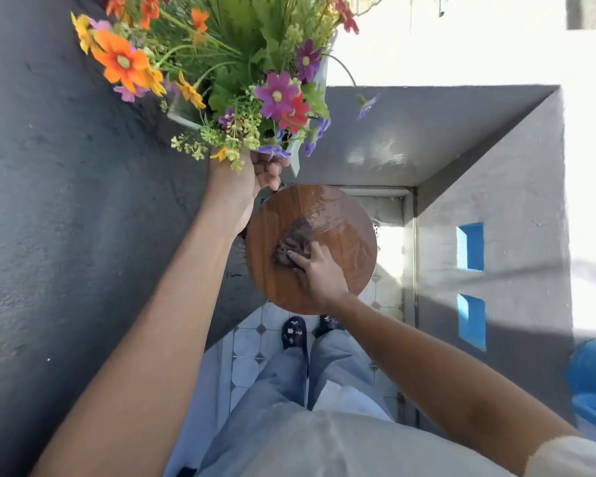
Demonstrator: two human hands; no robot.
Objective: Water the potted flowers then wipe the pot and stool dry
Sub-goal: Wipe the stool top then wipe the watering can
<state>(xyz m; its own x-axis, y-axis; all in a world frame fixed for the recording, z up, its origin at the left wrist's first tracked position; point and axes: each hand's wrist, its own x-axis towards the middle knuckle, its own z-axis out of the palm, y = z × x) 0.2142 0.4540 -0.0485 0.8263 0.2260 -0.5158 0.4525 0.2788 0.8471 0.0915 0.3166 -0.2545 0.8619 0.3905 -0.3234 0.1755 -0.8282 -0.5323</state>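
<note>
No legible text, labels, brand marks, numbers or signs on any surface in view

The left hand (pixel 245 187) grips the white pot (pixel 295 156) of flowers (pixel 221 74) from below, holding it raised above the far-left rim of the round wooden stool (pixel 341 235). The right hand (pixel 319 273) presses a crumpled dark cloth (pixel 295 241) onto the middle of the seat, whose far side glistens with wet streaks. Grey walls (pixel 66 201) close in on both sides, and two dark slippers (pixel 295 333) stand on the tiled floor (pixel 252 352) just beneath the stool
</note>
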